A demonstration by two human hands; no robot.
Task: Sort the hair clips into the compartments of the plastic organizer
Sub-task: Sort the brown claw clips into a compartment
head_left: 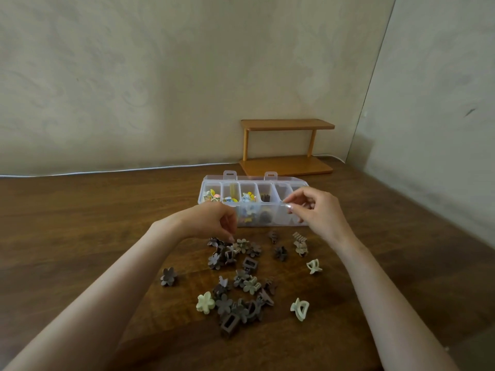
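Though some organizer (273, 223) compartments are filled, many hair clips (241, 285) lie before it; left hand (211, 223) and right hand (317, 210) curl, grasp unclear.

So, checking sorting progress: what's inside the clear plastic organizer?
In the clear plastic organizer, left compartments hold colourful clips, middle ones brown clips. The left hand hides the front-left compartments, the right hand part of the right ones.

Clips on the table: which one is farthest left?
The brown flower clip. It lies alone, left of the pile; every other clip is farther right.
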